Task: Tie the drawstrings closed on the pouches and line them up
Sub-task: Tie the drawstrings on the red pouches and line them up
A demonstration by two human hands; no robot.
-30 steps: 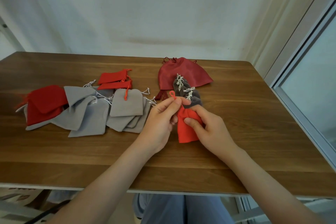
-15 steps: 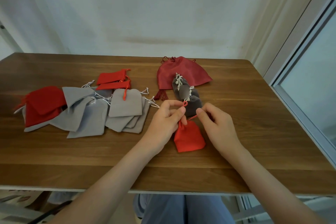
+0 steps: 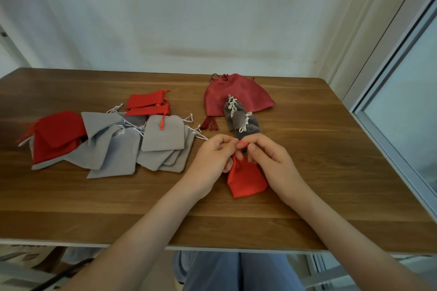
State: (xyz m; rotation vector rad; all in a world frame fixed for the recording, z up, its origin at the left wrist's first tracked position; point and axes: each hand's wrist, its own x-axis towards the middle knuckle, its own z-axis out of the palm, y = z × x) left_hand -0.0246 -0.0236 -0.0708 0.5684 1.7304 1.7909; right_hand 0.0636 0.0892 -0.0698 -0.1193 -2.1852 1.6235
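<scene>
On wooden table (image 3: 319,153) by white wall (image 3: 212,19): loose pouch heap (image 3: 115,151); window (image 3: 406,113) at right.

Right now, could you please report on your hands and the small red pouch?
Left hand and right hand pinch the red drawstring. Small red pouch on table, neck gathered. Tied grey pouches just beyond, not blocking.

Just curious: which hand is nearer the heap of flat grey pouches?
Left. The left hand sits just right of the grey pouches; the right hand lies farther right.
</scene>
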